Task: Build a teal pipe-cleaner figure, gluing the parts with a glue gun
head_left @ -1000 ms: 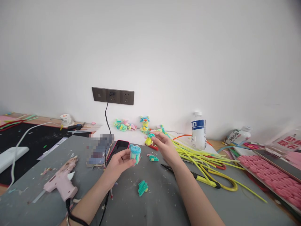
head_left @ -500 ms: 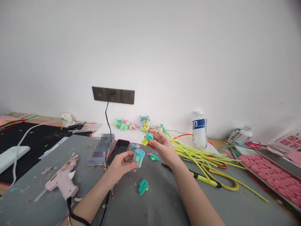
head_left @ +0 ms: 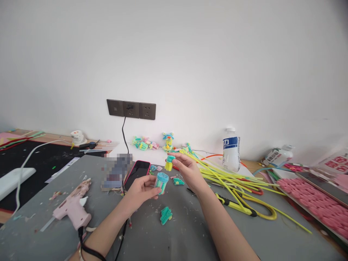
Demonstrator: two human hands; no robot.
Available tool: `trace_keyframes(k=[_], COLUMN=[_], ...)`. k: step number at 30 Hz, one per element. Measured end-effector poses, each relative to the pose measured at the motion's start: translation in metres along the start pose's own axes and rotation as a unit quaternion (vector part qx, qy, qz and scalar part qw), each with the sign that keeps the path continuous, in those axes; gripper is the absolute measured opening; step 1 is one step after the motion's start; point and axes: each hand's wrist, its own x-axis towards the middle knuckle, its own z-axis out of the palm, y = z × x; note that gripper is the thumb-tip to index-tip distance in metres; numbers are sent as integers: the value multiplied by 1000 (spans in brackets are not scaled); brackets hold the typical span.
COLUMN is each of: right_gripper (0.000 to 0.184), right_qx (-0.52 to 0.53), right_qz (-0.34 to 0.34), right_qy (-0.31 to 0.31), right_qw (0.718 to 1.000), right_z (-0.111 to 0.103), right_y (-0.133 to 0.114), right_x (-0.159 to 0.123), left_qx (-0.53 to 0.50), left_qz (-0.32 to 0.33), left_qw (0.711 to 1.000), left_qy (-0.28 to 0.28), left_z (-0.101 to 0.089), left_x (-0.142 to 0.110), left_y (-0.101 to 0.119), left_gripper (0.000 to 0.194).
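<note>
Two hands are at work, each holding one thing. The left hand (head_left: 143, 189) has its fingers and thumb curled round one small cylinder of blue, green and pale stripes with a coiled blue top (head_left: 162, 177), held slightly tilted above the grey mat (head_left: 190, 235). The right hand (head_left: 188, 168) pinches one small fuzzy turquoise-and-yellow piece (head_left: 169, 163) between thumb and fingers, yellow end down, above and just beyond the cylinder, apart from it.

Two loose turquoise fuzzy pieces lie on the mat: one (head_left: 165, 215) on the near side of the left grip, the other (head_left: 178, 181) below the right grip.

Left of the left grip are one pink glue gun (head_left: 73, 212) and one black-screened phone with a pink edge (head_left: 139, 169), partly behind the fingers. Beyond both grips stands one fuzzy blue-topped yellow figure (head_left: 168, 142); the smaller figures beside it overlap too much to count.

Right of the right grip are two clear bottles, one upright (head_left: 231, 152) and one on its side (head_left: 278, 156). The yellow fuzzy stems (head_left: 231, 179) cross too thickly to count. The right forearm hides part of one yellow-and-black tool (head_left: 236, 206). A pixelated patch (head_left: 116, 172) beside the phone cannot be made out.
</note>
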Motion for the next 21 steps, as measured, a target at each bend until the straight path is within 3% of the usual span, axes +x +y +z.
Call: trace_keyframes(k=[8,21], right_gripper=[32,27], right_qx=[7,12], right_qz=[33,0], right_qy=[11,-17], right_qw=[999,1000], right_z=[3,3], right_y=[-4,-1], right_x=[-2,-1], left_qx=[9,24], left_qz=[5,-8], left_qw=[1000,1000], left_qy=[-4,-6], left_z=[-1,-1], left_x=[0,0], left_y=[-3,-2], left_gripper=[42,51])
